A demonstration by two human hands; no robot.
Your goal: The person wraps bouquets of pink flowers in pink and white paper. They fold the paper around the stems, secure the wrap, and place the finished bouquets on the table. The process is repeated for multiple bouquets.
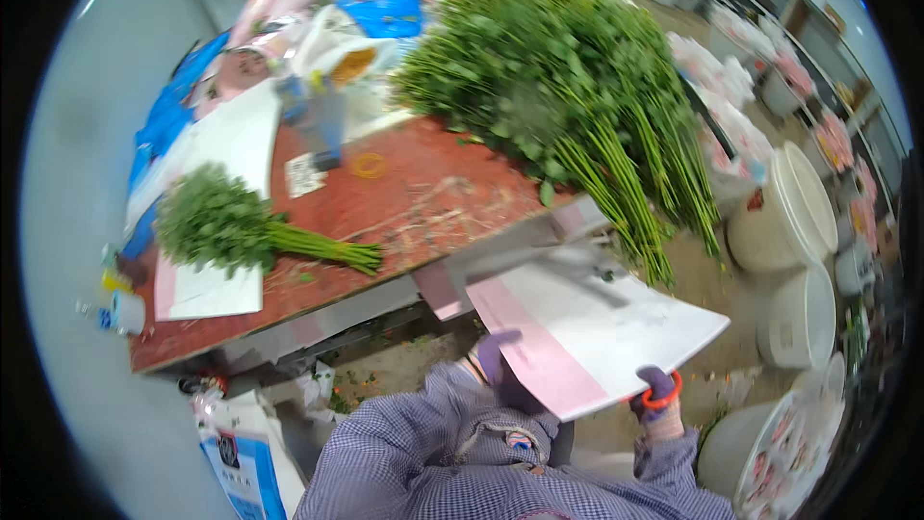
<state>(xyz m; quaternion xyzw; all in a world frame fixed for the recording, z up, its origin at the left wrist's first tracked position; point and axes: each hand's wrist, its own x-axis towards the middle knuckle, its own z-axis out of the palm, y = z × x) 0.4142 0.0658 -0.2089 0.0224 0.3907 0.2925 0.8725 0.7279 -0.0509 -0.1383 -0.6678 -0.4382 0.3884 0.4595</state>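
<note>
In front of my body I hold a large white sheet (606, 318) with a pink band along its left side, tilted beyond the front edge of the table. My left hand (498, 357), in a purple glove, grips the sheet's pink edge. On its near right edge my right hand (653, 390), also gloved in purple, has its thumb on top; orange-red handles or a ring sit around those fingers. A bundle of green leafy stems (231, 224) rests on another white-and-pink sheet (220, 296) at the table's left.
Many green stems (534, 65) are heaped on the red table (433, 195), their ends overhanging its right edge. A yellow tape ring (369, 165) and a paper label (304, 175) lie mid-table. White buckets (783, 209) line the right side. A printed bag (249, 462) stands lower left.
</note>
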